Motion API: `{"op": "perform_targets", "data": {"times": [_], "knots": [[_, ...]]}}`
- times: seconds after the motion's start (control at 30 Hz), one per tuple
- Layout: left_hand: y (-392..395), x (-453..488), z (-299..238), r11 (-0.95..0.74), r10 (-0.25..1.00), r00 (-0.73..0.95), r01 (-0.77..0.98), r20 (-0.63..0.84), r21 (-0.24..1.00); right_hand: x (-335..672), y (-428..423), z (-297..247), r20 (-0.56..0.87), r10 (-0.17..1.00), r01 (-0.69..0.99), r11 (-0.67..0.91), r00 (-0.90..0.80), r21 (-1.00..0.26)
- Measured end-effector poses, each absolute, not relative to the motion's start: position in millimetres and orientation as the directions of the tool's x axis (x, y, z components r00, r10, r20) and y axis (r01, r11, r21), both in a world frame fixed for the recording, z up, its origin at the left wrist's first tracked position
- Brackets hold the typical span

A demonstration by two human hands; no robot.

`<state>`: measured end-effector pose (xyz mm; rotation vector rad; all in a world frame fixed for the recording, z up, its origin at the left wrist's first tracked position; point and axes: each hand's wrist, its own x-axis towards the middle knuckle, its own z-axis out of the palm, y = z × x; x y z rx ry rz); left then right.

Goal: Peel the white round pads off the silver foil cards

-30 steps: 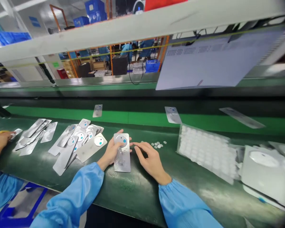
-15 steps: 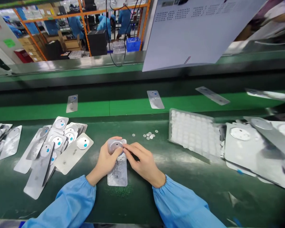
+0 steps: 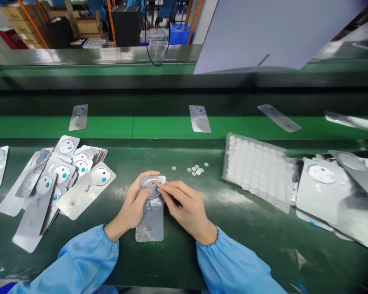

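Here at the long green bench [image 3: 248,255], both hands are closed in on one long silver rectangular card [image 3: 149,224], right in the middle of the action! Its long axis runs close to 12-to-6 o'clock, with the top end under the hands and the bare lower end pointing toward the person at 6 o'clock. The left hand [image 3: 130,206] curls around the card's upper left side, while the right hand [image 3: 187,212] comes in from 3 o'clock, its fingertips [image 3: 161,188] pinched at the upper right edge. Neither hand is spread. Between them sits a grey octagonal patch with a blue dot [image 3: 151,188], pointing to 12 o'clock, and the left hand lies slightly nearer the card's lower stem.

At 9 o'clock, a fanned heap of similar silver cards [image 3: 82,190] lies on the bench. At 2 o'clock, a clear plastic tray of white discs [image 3: 224,171] sits tilted, with a scatter of small white discs [image 3: 196,168] near 1 o'clock.
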<state>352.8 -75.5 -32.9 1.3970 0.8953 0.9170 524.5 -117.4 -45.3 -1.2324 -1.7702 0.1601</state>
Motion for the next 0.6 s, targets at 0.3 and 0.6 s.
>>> {"op": "perform_targets", "data": {"times": [0.3, 0.6], "knots": [[-75.6, 355.5, -35.0, 0.039, 0.934, 0.357, -0.025, -0.027, 0.999, 520.8, -116.9, -41.6, 0.593, 0.800, 0.713, 0.470, -0.095, -0.520], [-69.4, 362.1, -27.7, 0.275, 0.928, 0.311, -0.205, -0.204, 0.939, 516.0, -120.2, -35.3, 0.650, 0.760, 0.584, 0.522, 0.012, -0.622]]}}
